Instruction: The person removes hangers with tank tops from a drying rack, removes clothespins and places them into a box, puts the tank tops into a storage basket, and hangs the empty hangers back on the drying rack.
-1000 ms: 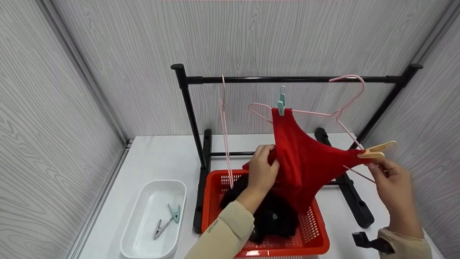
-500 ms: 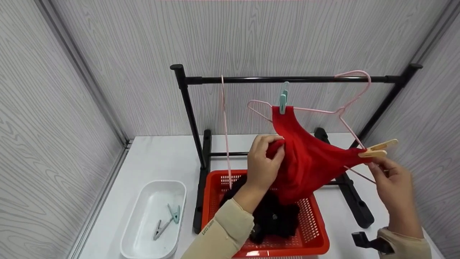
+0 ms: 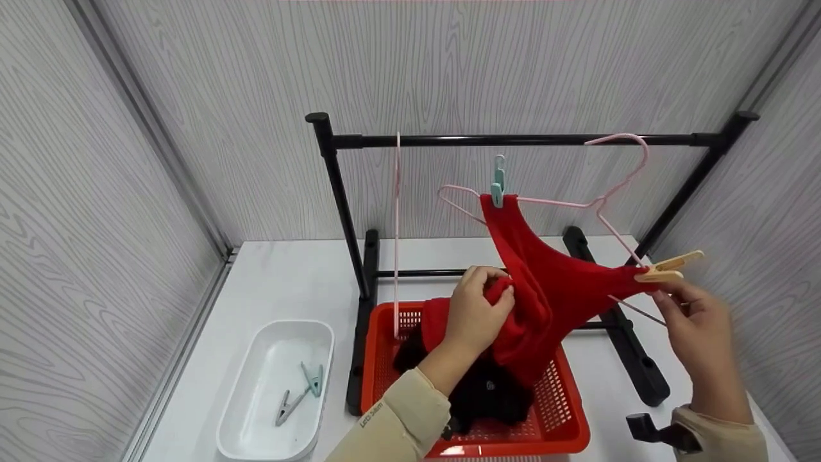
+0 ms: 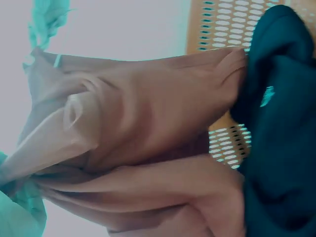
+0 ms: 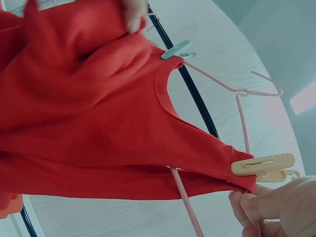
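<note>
The person's left hand has its thumb and fingers curled on a bunch of the red shirt, holding the folded cloth in a closed grip above the basket. Over on the other side, the right hand pinches a corner of the same shirt between thumb and fingers, just below the yellow peg. That peg bites the shirt's corner where it meets the arm of a pink hanger, and a light teal peg clips the other shoulder to the hanger's far arm. The hanger sits tilted; from above its hook overlaps the bar of the black rack, yet from the right wrist the hook stands apart from it. The shirt spreads between the two pegs and droops over the red basket, where dark clothes lie heaped. A second pink hanger, seen edge-on, hangs from the rack's left end, its lower edge over the basket. On the white table, left of the basket, a white tray holds a teal clip and a grey clip, touching each other.
</note>
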Available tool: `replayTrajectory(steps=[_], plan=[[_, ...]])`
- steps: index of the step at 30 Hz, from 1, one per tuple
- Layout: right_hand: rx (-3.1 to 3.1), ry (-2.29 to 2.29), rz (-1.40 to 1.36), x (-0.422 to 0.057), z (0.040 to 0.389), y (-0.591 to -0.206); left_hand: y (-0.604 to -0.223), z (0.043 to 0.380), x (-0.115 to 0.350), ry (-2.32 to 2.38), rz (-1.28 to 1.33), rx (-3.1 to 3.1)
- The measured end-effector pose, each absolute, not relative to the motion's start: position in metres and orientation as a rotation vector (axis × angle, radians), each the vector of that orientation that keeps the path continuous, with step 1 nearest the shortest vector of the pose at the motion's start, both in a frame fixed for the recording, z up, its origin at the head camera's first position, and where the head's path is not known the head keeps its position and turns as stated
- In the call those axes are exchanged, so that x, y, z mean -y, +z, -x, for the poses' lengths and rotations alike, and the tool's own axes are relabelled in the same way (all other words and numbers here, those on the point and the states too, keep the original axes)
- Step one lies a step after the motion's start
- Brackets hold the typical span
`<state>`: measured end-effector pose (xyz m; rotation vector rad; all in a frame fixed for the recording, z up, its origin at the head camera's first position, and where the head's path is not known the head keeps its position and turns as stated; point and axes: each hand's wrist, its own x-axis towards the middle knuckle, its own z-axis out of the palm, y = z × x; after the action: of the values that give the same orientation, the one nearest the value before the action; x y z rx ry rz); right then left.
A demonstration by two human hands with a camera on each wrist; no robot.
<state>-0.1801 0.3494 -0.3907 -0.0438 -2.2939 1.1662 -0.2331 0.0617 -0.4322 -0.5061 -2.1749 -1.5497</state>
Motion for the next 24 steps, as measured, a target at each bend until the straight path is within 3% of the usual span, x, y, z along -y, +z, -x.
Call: replayTrajectory(steps=[24], plan=[[2.366,1.151,-0.042,-0.347,0.178,-0.394,-0.497,0.254,-0.035,-1.189,0.264,2.632]])
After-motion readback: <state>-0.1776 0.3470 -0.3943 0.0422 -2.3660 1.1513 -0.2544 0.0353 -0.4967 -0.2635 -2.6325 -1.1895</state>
